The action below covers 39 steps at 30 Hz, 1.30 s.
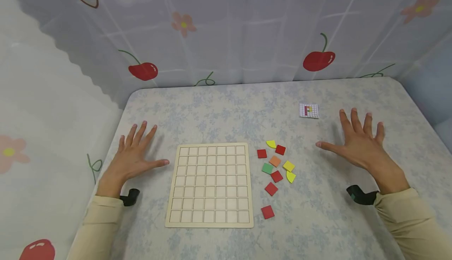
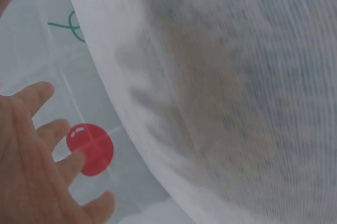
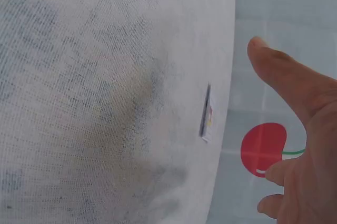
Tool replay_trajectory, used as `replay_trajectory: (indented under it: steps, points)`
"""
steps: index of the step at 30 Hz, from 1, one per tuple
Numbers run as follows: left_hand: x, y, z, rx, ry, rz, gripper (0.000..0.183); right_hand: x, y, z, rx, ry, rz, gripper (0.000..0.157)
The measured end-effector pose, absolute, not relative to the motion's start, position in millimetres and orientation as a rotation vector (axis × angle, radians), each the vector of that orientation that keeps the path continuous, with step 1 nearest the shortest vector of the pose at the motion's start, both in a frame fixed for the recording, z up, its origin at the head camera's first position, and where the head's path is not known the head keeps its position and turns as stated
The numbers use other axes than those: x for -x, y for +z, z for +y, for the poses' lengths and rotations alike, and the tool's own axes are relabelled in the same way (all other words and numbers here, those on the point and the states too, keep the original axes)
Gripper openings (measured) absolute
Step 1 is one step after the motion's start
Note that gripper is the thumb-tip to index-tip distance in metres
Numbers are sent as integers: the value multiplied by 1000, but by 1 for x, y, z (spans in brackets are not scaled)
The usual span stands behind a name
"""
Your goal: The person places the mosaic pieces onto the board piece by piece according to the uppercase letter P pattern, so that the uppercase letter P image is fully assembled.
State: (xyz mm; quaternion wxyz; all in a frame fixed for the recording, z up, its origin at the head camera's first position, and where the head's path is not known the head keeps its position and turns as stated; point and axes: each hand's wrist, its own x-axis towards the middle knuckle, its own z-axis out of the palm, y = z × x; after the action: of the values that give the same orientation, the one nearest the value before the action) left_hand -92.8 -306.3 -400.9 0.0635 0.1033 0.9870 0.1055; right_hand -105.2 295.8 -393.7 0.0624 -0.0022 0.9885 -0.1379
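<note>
My left hand (image 1: 132, 162) is spread over the table, left of a square wooden grid board (image 1: 251, 189), its thumb close to the board's edge. Spread likewise, my right hand (image 1: 361, 148) hovers at the right side with nothing in it. Between the board and the right hand lie loose flat pieces: several red squares (image 1: 271, 189), an orange square (image 1: 275, 161), a green square (image 1: 267, 168), a yellow square (image 1: 288, 166) and two yellow quarter-rounds (image 1: 290, 177). A small pattern card (image 1: 308, 111) lies beyond them, left of the right fingertips; the right wrist view shows the card (image 3: 207, 116) edge-on.
A pale blue floral cloth covers the table (image 1: 226, 113). Behind it hangs a curtain (image 1: 229, 28) printed with cherries and flowers, which continues along the left side. Dark wrist-worn pieces (image 1: 361, 195) stick out beside both cuffs.
</note>
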Motion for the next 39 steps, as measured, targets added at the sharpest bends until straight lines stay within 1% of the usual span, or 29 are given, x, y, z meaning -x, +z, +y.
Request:
replay_trajectory:
  steps: [4, 7, 11, 16, 18, 21, 24, 27, 30, 33, 37, 39]
  points:
    - [94, -404, -300, -333, 465, 2845, 108, 109, -393, 290, 19, -515, 2947, 123]
    - [94, -406, -294, -373, 624, 2730, 101, 112, -391, 282, 36, -598, 2903, 114]
    - [93, -408, -286, -479, 769, 2635, 92, 115, -387, 266, 62, -655, 2858, 90]
    - [92, -410, -280, -534, 748, 2617, 86, 115, -384, 237, 197, -757, 2807, 57]
    - [92, -410, -278, -532, 724, 2628, 85, 116, -385, 224, 258, -799, 2791, 46]
    - [91, -411, -277, -536, 694, 2650, 86, 120, -389, 204, 323, -836, 2765, 36]
    - [90, -411, -276, -527, 664, 2664, 87, 127, -395, 187, 366, -826, 2745, 30]
    - [88, -411, -275, -511, 653, 2663, 88, 131, -400, 174, 400, -766, 2740, 29]
    - [88, -411, -272, -498, 651, 2663, 88, 133, -404, 164, 418, -677, 2754, 27]
    - [88, -410, -270, -499, 642, 2670, 88, 132, -404, 159, 480, -604, 2766, 22]
    - [88, -408, -270, -504, 621, 2677, 88, 131, -403, 157, 605, -564, 2787, 34]
    - [88, -408, -271, -508, 621, 2677, 88, 130, -402, 156, 586, -556, 2812, 29]
